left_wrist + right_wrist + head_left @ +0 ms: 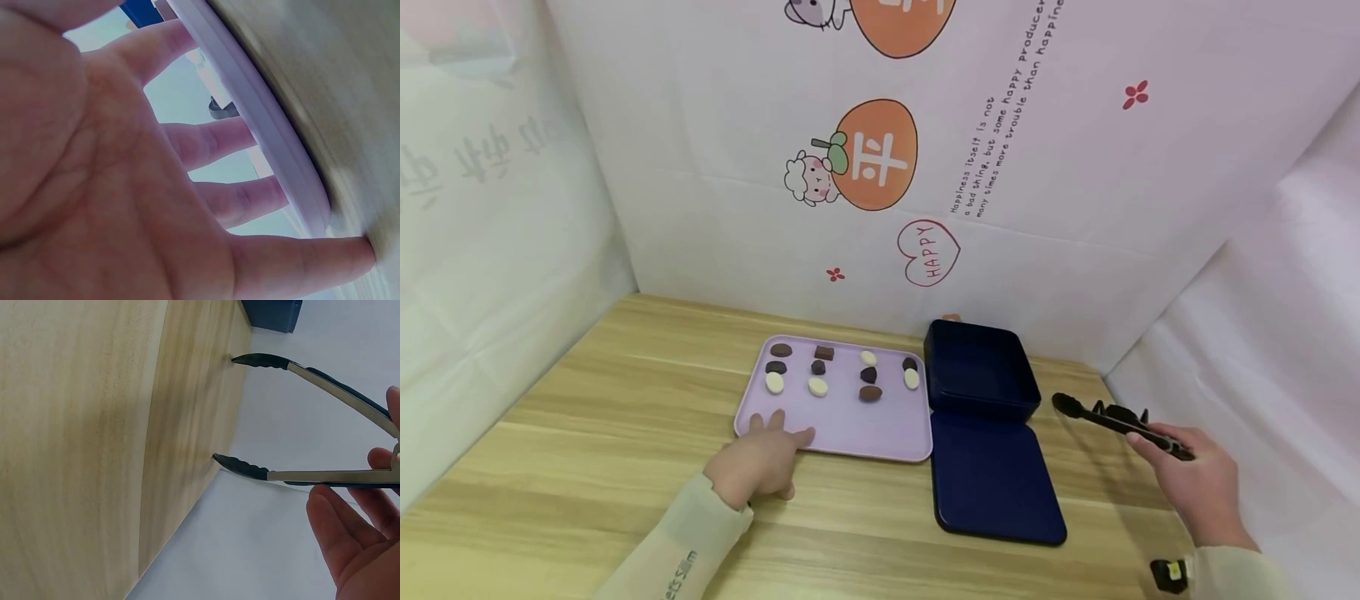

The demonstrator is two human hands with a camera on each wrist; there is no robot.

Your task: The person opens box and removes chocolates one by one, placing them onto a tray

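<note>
My left hand lies at the near left edge of a lilac tray, fingers spread and straight. In the left wrist view, several fingers reach over the tray's rim, while one touches the wooden surface beside it. On the tray sit several chocolates, among them a white oval one, a brown oval one and a square one. At the right, my right hand grips black-tipped metal tongs. Their two arms stand apart with nothing between the tips.
A dark blue box stands open against the back, touching or nearly touching the tray's right side. Its flat blue lid lies in front of it. A small black object is near my right sleeve. Printed white cloth encloses the wooden table.
</note>
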